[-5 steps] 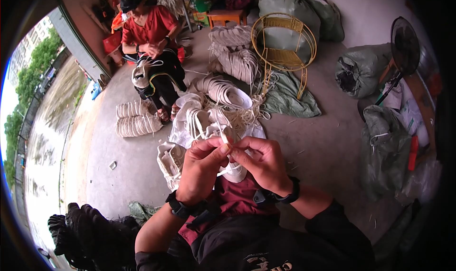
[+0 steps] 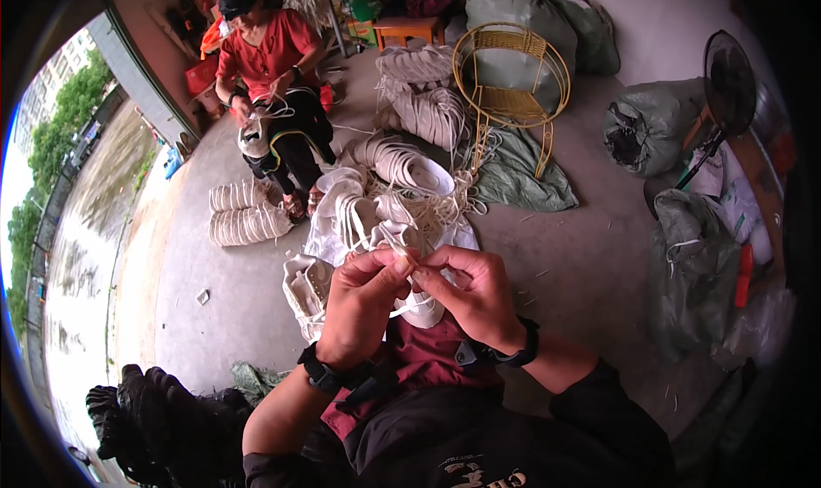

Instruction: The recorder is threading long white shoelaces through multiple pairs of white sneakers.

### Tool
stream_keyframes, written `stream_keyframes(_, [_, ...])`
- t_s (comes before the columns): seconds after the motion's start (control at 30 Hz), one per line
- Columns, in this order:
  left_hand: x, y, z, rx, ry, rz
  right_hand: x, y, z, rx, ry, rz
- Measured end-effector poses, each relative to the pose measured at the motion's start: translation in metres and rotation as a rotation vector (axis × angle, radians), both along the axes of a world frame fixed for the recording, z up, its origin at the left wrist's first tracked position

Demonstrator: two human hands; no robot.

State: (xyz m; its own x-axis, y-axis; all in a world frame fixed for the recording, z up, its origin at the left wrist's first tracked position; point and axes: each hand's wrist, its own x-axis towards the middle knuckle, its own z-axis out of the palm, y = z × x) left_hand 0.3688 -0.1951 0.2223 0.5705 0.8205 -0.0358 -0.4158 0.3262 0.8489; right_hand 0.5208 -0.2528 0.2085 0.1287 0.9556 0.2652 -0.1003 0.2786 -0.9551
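Yellow wire chair (image 2: 510,77); black fan (image 2: 729,71)

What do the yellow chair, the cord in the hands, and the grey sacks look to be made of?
Chair: thin bent metal rod by the look, painted yellow, open wire frame. Cord: pale, flat and limp, likely cotton or synthetic lace; both hands pinch it. Sacks: grey-green plastic, probably woven, judging by the crumpled, slightly shiny folds.
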Motion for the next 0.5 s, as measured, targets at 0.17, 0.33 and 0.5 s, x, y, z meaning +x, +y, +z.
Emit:
stream_keyframes(0.17, [0.0,0.004,-0.003,0.026,0.038,0.004,0.0,0.001,-0.002,0.015,-0.063,-0.022])
stream_keyframes(0.33, [-0.011,0.017,0.018,0.24,0.129,0.076,0.002,0.016,-0.018,0.084,-0.289,0.168])
stream_keyframes(0.5, [-0.028,0.061,0.071,0.567,0.166,0.135,0.012,0.038,-0.093,0.011,-0.344,0.291])
